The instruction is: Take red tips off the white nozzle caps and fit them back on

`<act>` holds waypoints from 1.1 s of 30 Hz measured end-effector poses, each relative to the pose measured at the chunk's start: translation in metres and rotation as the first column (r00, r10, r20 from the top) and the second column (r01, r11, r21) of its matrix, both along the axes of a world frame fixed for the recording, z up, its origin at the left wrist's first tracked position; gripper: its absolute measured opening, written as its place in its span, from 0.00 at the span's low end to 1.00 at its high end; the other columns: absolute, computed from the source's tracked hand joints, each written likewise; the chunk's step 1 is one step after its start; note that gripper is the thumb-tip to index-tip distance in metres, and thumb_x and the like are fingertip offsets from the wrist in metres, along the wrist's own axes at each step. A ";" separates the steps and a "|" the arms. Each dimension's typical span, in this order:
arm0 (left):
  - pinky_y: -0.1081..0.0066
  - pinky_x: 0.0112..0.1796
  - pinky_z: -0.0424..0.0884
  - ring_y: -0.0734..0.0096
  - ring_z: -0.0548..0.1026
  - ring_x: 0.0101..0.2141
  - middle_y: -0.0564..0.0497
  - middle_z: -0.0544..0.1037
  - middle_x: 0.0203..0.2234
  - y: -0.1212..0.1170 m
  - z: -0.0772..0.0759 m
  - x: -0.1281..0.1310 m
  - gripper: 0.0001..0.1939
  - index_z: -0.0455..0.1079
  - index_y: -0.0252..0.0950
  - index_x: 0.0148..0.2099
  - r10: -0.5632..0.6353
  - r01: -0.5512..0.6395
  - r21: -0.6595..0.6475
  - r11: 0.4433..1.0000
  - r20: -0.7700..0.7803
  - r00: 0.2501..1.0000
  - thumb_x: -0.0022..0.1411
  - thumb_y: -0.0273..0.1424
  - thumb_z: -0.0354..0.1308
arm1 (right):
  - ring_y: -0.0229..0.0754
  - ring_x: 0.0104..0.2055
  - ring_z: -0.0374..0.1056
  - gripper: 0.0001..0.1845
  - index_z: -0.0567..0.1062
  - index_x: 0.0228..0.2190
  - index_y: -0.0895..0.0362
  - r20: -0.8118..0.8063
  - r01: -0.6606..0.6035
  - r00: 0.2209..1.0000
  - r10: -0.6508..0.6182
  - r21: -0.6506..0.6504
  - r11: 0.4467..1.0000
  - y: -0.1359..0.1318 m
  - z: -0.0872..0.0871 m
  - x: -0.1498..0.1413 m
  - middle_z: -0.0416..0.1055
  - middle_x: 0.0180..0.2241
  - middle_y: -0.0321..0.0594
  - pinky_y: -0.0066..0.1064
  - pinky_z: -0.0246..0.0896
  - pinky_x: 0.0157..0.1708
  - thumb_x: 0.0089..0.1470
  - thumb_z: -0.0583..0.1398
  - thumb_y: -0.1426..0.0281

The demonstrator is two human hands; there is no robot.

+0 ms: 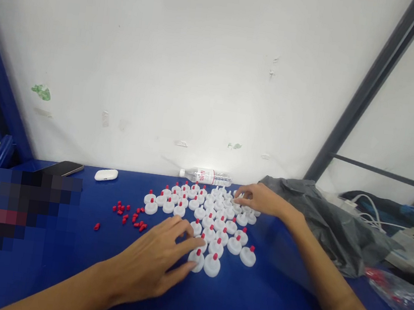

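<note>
Head view: my left hand (151, 259) has thumb and forefinger parted beside a red-tipped lid (196, 263) at the front; my right hand (262, 199) curls over bare lids (241, 220), grip unclear. Crowding means a dragging knuckle could topple neighbouring ones.

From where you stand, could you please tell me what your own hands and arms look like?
My left hand and right hand are ungloved, with slim fingers. No ring, watch or bracelet is visible, and no sleeves show in view.
</note>
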State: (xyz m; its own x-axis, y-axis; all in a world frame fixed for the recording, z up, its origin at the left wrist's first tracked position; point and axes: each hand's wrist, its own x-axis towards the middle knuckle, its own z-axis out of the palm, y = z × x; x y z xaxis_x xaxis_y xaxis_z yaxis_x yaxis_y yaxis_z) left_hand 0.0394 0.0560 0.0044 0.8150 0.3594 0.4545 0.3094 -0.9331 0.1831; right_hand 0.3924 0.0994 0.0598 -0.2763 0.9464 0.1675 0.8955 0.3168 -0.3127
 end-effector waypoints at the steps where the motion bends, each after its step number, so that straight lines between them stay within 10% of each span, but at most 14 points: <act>1: 0.57 0.44 0.75 0.55 0.75 0.43 0.46 0.78 0.45 0.000 -0.003 0.002 0.16 0.68 0.50 0.58 -0.020 0.020 0.025 0.999 -0.008 1.000 0.69 0.33 0.56 | 0.47 0.28 0.75 0.16 0.83 0.37 0.50 0.009 0.001 1.000 -0.001 0.048 0.999 -0.001 0.002 -0.002 0.81 0.28 0.40 0.37 0.67 0.29 0.61 0.62 0.52; 8: 0.61 0.38 0.70 0.63 0.76 0.35 0.52 0.82 0.35 0.007 -0.003 0.000 0.07 0.70 0.45 0.43 -0.053 0.053 0.030 0.998 0.019 0.998 0.73 0.29 0.52 | 0.43 0.22 0.68 0.26 0.81 0.31 0.52 0.065 0.045 0.996 -0.069 0.322 0.946 -0.007 0.011 -0.018 0.74 0.21 0.37 0.36 0.59 0.27 0.69 0.52 0.52; 13: 0.62 0.41 0.71 0.66 0.78 0.35 0.54 0.82 0.33 0.011 0.009 -0.008 0.04 0.70 0.43 0.42 0.021 -0.047 0.080 0.996 0.300 0.954 0.72 0.29 0.57 | 0.46 0.34 0.73 0.22 0.81 0.42 0.54 0.021 -0.054 0.998 0.050 0.553 0.831 -0.022 0.011 -0.048 0.81 0.34 0.40 0.41 0.64 0.42 0.71 0.51 0.56; 20: 0.63 0.42 0.70 0.66 0.80 0.35 0.55 0.85 0.34 0.023 0.009 -0.014 0.02 0.71 0.42 0.42 0.098 -0.163 0.140 0.977 0.385 0.917 0.70 0.29 0.60 | 0.48 0.42 0.76 0.29 0.75 0.56 0.56 0.169 -0.458 0.885 0.434 0.486 0.744 -0.045 -0.009 -0.115 0.81 0.40 0.44 0.48 0.64 0.55 0.65 0.59 0.48; 28: 0.58 0.40 0.67 0.59 0.76 0.38 0.49 0.83 0.36 0.027 0.008 -0.012 0.09 0.73 0.38 0.45 0.222 -0.272 0.335 0.902 0.179 0.958 0.75 0.31 0.51 | 0.46 0.37 0.76 0.17 0.75 0.51 0.56 0.165 -0.437 0.891 0.423 0.559 0.705 -0.045 -0.023 -0.126 0.81 0.37 0.41 0.45 0.68 0.52 0.65 0.62 0.60; 33: 0.57 0.39 0.63 0.59 0.68 0.35 0.48 0.76 0.31 0.016 0.013 -0.010 0.16 0.68 0.38 0.35 0.234 -0.248 0.170 0.954 0.100 0.967 0.76 0.31 0.44 | 0.43 0.34 0.73 0.14 0.75 0.46 0.56 0.099 -0.448 0.867 0.488 0.583 0.678 -0.046 -0.017 -0.126 0.78 0.32 0.38 0.42 0.68 0.48 0.62 0.65 0.62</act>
State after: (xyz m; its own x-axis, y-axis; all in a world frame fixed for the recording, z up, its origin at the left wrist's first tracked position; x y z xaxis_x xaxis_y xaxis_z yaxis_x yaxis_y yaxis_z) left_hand 0.0297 0.0723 0.0175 0.6736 0.4472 0.5884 0.5205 -0.8523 0.0518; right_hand 0.2668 0.0537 0.0423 -0.6271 0.4144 0.6595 0.5663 0.8239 0.0208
